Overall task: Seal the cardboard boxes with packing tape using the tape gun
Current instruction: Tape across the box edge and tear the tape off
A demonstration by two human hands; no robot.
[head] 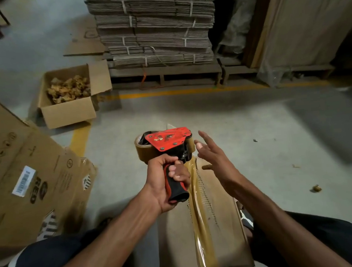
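Observation:
A red tape gun with a brown tape roll is held up over the far end of a cardboard box that stands between my knees. My left hand grips the gun's black and red handle. A strip of brown tape runs along the box's top seam, from the near edge up to the gun. My right hand hovers just right of the gun with its fingers spread, holding nothing.
A large printed cardboard box lies tilted at the left. An open box of crumpled brown scraps stands on the floor beyond it. Bundled flat cartons are stacked on a pallet at the back. Yellow lines mark the concrete floor.

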